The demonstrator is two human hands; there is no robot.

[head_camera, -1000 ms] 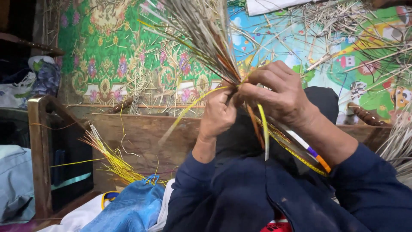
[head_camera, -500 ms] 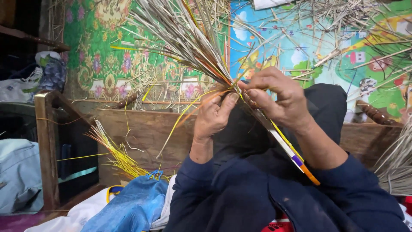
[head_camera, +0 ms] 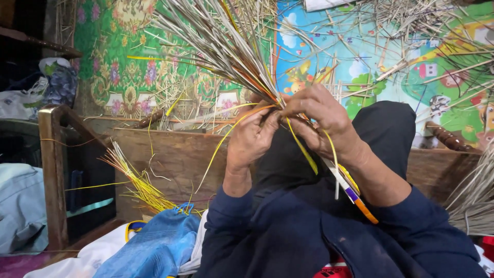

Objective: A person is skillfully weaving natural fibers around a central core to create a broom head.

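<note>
left hand (head_camera: pixel 250 138) and right hand (head_camera: pixel 321 123) both pinching fanned bundle of pale dry straw stalks (head_camera: pixel 221 44), above brown wooden bench rail (head_camera: pixel 170 149)

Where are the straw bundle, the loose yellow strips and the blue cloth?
Straw bundle (head_camera: pixel 216 41): head view, on the fanned stalks.
Yellow strips (head_camera: pixel 136 180): head view, mid-bunch.
Blue cloth (head_camera: pixel 154 244): head view, centre fold.

At centre frame, a left hand (head_camera: pixel 252 136) and a right hand (head_camera: pixel 321 123) pinch the base of a fan of dry grey-brown straw stalks (head_camera: pixel 216 41) wound with yellow plastic strips (head_camera: pixel 303 149). A loose yellow strip bundle (head_camera: pixel 136 180) lies lower left beside blue cloth (head_camera: pixel 154 244).
</note>
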